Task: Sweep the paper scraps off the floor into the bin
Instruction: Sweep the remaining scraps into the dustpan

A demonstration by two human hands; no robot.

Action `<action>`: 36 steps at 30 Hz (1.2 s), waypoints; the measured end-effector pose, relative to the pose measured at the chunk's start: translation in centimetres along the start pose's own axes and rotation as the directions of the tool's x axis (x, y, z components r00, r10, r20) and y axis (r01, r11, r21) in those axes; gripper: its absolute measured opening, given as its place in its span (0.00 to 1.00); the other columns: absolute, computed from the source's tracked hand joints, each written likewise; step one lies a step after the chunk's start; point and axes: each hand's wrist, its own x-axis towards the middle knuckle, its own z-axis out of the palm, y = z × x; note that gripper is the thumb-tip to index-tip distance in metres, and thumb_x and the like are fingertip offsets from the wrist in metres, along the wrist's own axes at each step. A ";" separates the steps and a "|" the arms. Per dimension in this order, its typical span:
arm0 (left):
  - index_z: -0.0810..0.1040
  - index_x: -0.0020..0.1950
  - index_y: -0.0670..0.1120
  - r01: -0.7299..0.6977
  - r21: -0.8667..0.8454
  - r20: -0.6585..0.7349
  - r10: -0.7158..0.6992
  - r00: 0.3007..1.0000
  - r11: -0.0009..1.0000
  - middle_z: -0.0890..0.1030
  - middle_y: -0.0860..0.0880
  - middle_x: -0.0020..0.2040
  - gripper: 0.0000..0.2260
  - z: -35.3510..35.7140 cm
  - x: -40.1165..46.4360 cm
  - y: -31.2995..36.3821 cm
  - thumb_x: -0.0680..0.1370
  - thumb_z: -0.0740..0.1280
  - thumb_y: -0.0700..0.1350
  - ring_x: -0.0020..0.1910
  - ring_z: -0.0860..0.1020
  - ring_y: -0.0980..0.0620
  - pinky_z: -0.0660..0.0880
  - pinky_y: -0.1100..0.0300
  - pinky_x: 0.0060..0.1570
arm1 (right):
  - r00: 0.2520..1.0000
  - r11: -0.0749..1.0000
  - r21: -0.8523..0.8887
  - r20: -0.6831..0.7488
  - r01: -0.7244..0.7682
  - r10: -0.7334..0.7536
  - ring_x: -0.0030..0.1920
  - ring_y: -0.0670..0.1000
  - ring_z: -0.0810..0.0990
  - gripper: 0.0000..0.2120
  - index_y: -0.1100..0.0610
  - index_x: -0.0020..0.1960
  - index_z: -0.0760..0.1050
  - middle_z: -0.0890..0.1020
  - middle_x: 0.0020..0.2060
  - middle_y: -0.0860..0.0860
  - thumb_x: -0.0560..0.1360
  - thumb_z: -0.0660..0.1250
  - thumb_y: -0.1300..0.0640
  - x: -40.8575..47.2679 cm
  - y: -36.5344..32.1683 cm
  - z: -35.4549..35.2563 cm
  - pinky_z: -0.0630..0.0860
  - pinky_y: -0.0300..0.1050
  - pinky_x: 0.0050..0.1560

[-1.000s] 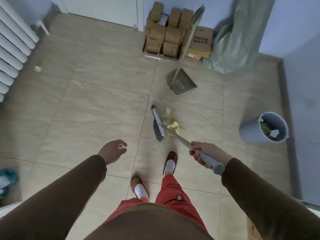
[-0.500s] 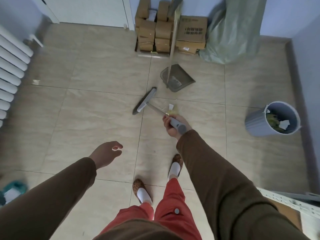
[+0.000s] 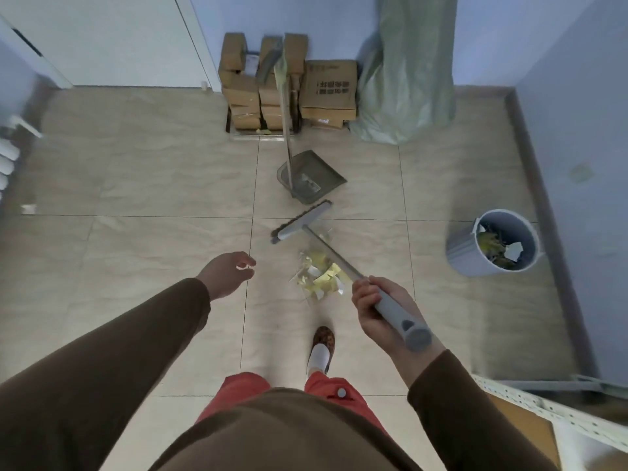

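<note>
The paper scraps (image 3: pixel 321 277) lie heaped on the floor tile, under the broom (image 3: pixel 334 254) shaft, between its head and my right hand (image 3: pixel 380 309), whose fingers wrap the grip. My left hand (image 3: pixel 227 275) hangs empty, fingers loosely curled. The dustpan (image 3: pixel 311 180) stands beyond the head; the bin (image 3: pixel 462 248) is well right.

Both arms wear long dark-brown sleeves (image 3: pixel 112 362) that end at the wrists, leaving the left hand (image 3: pixel 226 275) and the right hand (image 3: pixel 380 309) bare. The same brown fabric covers the torso at the bottom of the view. Below it show red trousers (image 3: pixel 238 390) with a small round grey button (image 3: pixel 341 392) on the right leg. One foot is visible, in a white sock (image 3: pixel 319 355) and a brown spotted slipper (image 3: pixel 323 337).
</note>
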 end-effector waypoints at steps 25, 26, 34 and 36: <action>0.62 0.77 0.43 -0.104 0.079 -0.277 0.122 0.953 0.991 0.68 0.39 0.73 0.36 -24.2 29.7 23.9 0.74 0.72 0.55 0.69 0.70 0.38 0.74 0.47 0.64 | 0.890 0.775 -0.626 -0.301 0.086 -0.342 0.17 0.44 0.68 0.08 0.62 0.43 0.69 0.71 0.33 0.54 0.81 0.60 0.63 13.2 -13.4 21.4 0.69 0.32 0.18; 0.61 0.78 0.42 -0.080 0.055 -0.235 0.091 0.968 0.995 0.68 0.39 0.74 0.39 -24.5 30.6 24.4 0.74 0.72 0.58 0.69 0.70 0.39 0.72 0.48 0.65 | 0.875 0.749 -0.658 -0.314 0.078 -0.368 0.19 0.44 0.69 0.07 0.62 0.45 0.70 0.72 0.33 0.54 0.80 0.62 0.61 13.2 -13.5 20.9 0.70 0.32 0.19; 0.72 0.65 0.40 0.145 -0.424 -0.005 -0.163 0.987 0.894 0.77 0.42 0.54 0.25 -22.0 32.4 24.0 0.75 0.74 0.53 0.45 0.80 0.46 0.81 0.54 0.33 | 0.810 0.502 -0.864 -0.281 0.020 -0.515 0.24 0.46 0.69 0.10 0.57 0.52 0.72 0.73 0.35 0.53 0.79 0.66 0.51 11.5 -13.9 15.7 0.71 0.38 0.24; 0.73 0.57 0.41 0.199 -0.523 0.048 -0.204 0.978 0.829 0.76 0.45 0.45 0.19 -20.7 29.7 23.3 0.76 0.73 0.51 0.35 0.78 0.49 0.82 0.58 0.31 | 0.818 0.441 -0.897 -0.223 0.041 -0.530 0.24 0.46 0.69 0.11 0.59 0.56 0.72 0.73 0.35 0.53 0.79 0.65 0.52 10.9 -13.7 13.8 0.71 0.38 0.24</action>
